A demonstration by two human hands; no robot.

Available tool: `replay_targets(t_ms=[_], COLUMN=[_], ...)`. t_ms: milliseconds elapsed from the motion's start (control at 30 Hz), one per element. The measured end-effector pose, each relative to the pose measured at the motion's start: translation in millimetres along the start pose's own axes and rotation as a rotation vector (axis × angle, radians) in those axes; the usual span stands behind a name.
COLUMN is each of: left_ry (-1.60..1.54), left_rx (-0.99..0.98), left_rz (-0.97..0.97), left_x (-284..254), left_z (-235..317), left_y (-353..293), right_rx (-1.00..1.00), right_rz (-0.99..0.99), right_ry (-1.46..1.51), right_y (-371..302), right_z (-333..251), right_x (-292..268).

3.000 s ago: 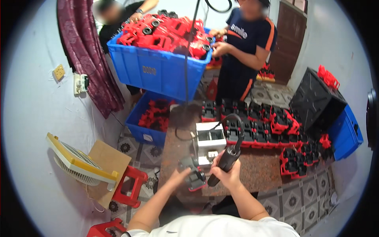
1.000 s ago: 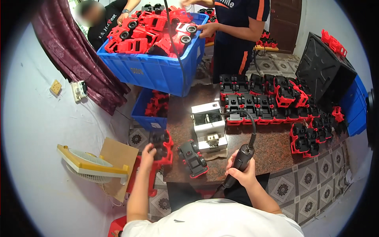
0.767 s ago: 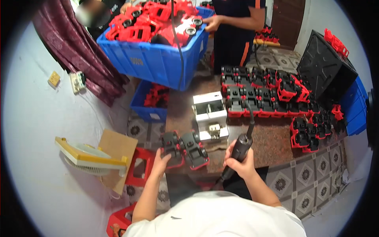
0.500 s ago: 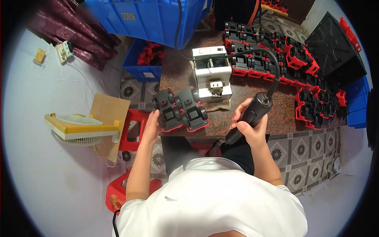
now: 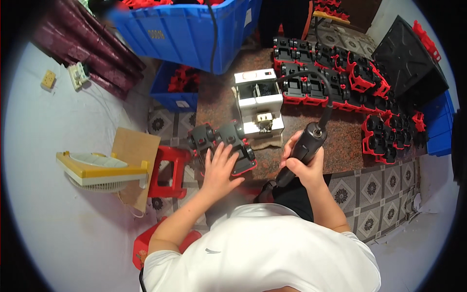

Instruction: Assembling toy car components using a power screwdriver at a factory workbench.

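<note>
While the left hand [image 5: 219, 168] lay flat with spread fingers on the black-and-red part [image 5: 224, 146] at the near table [image 5: 335, 151] edge, the right hand [image 5: 301, 163] gripped the black power screwdriver [image 5: 307, 142] (tip hidden); many parts [image 5: 340, 80] waited farther right, so fastening seemed unfinished.

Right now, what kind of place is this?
Likely a small assembly workshop: rows of red-and-black plastic parts on the brown table, a blue crate heaped with more, and the right hand holding a corded power screwdriver.
</note>
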State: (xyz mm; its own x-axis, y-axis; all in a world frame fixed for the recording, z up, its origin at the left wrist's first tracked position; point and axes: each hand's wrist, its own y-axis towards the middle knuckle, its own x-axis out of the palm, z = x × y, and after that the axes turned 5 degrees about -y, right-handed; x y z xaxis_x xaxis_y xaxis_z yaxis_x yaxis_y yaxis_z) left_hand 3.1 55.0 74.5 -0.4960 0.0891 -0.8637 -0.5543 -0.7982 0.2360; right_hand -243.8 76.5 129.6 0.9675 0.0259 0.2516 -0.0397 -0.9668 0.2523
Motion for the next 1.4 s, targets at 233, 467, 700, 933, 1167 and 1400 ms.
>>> replay_targets(t_ms=[233,467,700,933,1167,1400], left_ry=[0.075,0.082,-0.012,-0.046,-0.125,-0.188], left_rx=[0.012,0.024,0.073,0.153,0.206,0.292], left_rz=[0.029,0.001,0.048,0.111,0.224,0.525], left_x=[13.7,18.3,13.5,13.1,-4.2,-59.7], left_z=[1.0,2.4,-4.0,-5.4,14.2,27.1], left_y=[-0.7,-0.8,-13.5,-11.0,-14.5,-1.1], right_rx=[0.018,-0.018,0.013,0.017,-0.003,-0.013], right_rz=[0.011,0.018,0.043,0.023,0.014,-0.001], right_ry=[0.026,0.044,0.043,0.041,0.057,0.11], right_y=[-1.6,-7.1,-8.8,-8.6,-11.0,-8.9], right_z=[-2.5,-1.4,-12.4,-12.8,-8.3,-16.7], right_x=[-5.3,-9.1,-7.0,-6.0,-7.8,-2.3])
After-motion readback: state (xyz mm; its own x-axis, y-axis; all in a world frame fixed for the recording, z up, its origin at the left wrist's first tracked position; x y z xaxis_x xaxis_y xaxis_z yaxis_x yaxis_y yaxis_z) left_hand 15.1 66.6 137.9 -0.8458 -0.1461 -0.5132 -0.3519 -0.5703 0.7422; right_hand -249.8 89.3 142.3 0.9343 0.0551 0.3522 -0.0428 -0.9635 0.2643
